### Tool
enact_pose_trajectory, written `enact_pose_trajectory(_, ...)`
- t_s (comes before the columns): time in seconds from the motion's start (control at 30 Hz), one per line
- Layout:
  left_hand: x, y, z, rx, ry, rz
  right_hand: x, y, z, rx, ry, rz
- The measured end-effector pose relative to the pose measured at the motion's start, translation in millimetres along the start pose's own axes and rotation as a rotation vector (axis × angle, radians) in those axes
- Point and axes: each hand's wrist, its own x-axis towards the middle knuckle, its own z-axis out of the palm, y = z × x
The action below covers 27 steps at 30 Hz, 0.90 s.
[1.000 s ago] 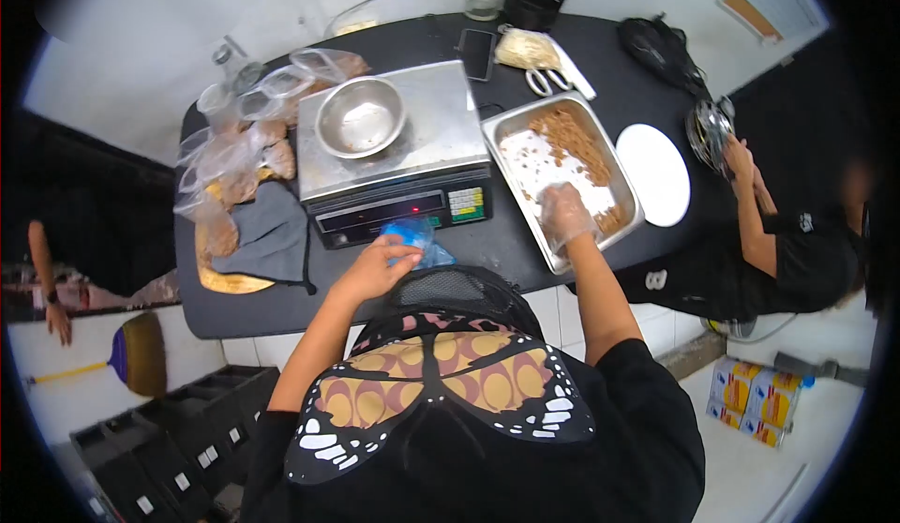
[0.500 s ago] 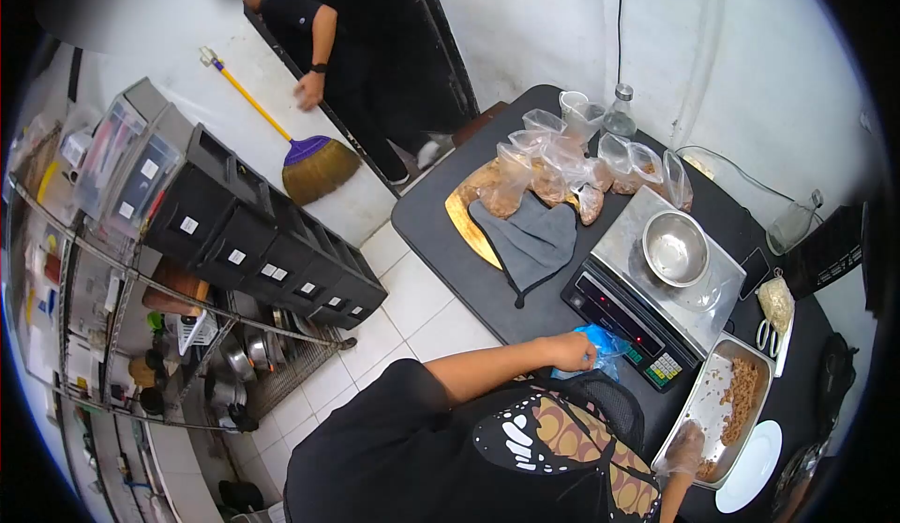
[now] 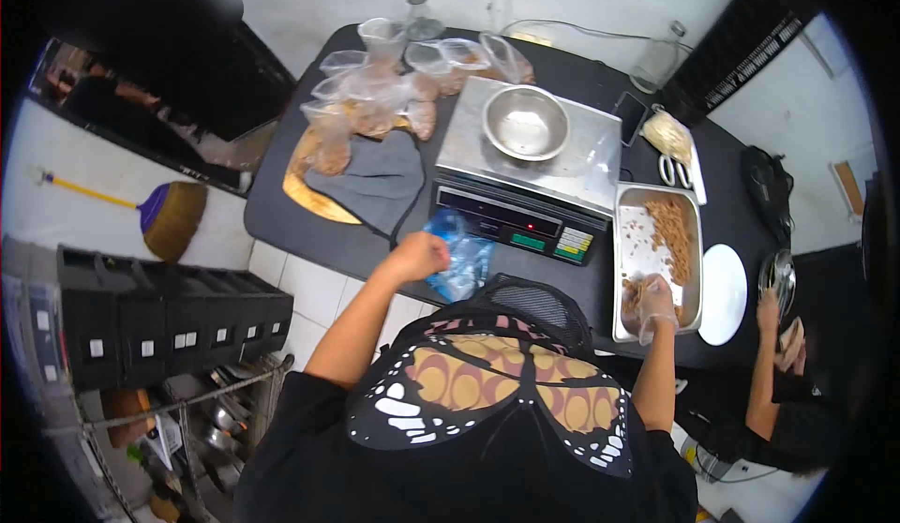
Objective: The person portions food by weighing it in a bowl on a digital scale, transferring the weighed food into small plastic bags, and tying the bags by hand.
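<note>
My left hand is closed on a thin blue plastic bag, at the front edge of the scale. In a clear plastic glove, my right hand reaches into the near end of a metal tray. Its fingers curl around some brown shredded food; more of it lies along the tray's right side. On the plate of the digital scale, just beyond my left hand, sits a round metal bowl.
Filled clear bags crowd the table's far left, by a grey cloth. A white plate lies right of the tray, near scissors and a phone. Another person's hand shows at the right.
My view has turned to the right, bringing another person's arms into sight. The person by the doorway no longer shows. My left hand keeps the blue bag; my right hand stays at the tray.
</note>
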Motion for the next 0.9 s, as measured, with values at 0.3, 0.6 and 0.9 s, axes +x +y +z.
enact_pose_trajectory(0.3,-23,-39,-37,-0.148,0.257,-0.25,-33,-34,-20,1.093,-0.02,0.069)
enact_pose_trajectory(0.6,-13,-84,-30,-0.248,0.35,-0.212,-39,-104,-43,1.119,-0.127,-0.112)
enact_pose_trajectory(0.9,-6,-97,-20,-0.25,0.23,-0.165,-17,-281,-30,1.032,-0.438,-0.417)
